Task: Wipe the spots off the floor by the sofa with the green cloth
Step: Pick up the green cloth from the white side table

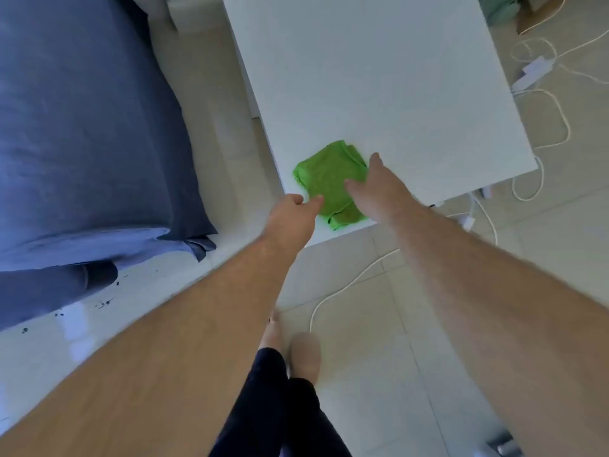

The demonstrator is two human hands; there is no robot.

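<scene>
Both hands reach out over the near corner of the white surface (379,77), where the green cloth (326,179) lies folded. The right hand (379,189) is spread, palm down, its fingers lying on the right side of the cloth with nothing pinched. The left hand (290,216) is loosely curled just beside the cloth's near-left edge, thumb and forefinger apart and closing on nothing; whether a fingertip touches the fabric is hard to tell through the blur.

The dark spots (107,303) lie well behind the left hand, on the pale floor (379,374) along the foot of the blue sofa (82,127), so the wiping is not begun.

The cloth hangs slightly over the surface's near edge, so a careless pull by one corner could unfold it or drop it. A white cable (339,291) trails across the floor beneath the right forearm, near the bare feet (304,354); stepping toward the spots could snag it.
</scene>
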